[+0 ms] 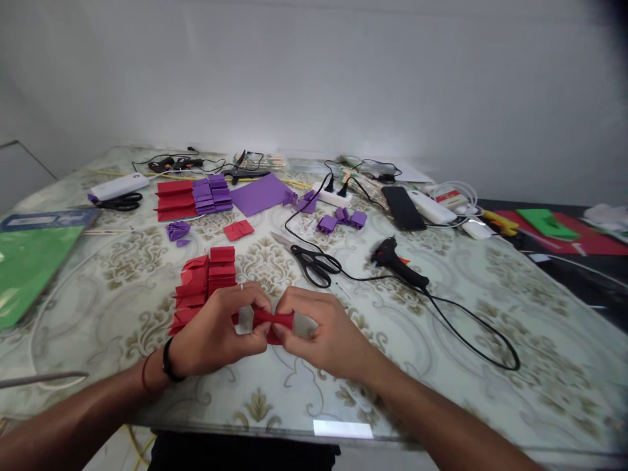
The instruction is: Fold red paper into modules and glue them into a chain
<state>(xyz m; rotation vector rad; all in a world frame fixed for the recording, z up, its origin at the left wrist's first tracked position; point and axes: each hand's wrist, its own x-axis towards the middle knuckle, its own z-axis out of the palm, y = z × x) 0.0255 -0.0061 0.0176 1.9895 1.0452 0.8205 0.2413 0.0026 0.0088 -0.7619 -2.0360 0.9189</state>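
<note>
Between my two hands is a small piece of red paper (263, 318), pinched near its middle. My left hand (223, 330) grips it with thumb and index finger. Thumb and bent fingers of my right hand (318, 327) press on it from the other side, touching the left fingertips. Part of the paper is hidden behind the fingers. Just beyond my left hand lie rows of folded red paper pieces (222, 271). A single red folded piece (239, 229) rests farther back. Black-handled scissors (314, 261) lie open beyond my right hand.
A black glue gun (400, 263) with a looped cord lies right. Farther back are purple folded pieces (213, 194), a purple sheet (260, 195), a white power strip (333, 195) and a black phone (403, 208). Green paper (39, 268) lies at left.
</note>
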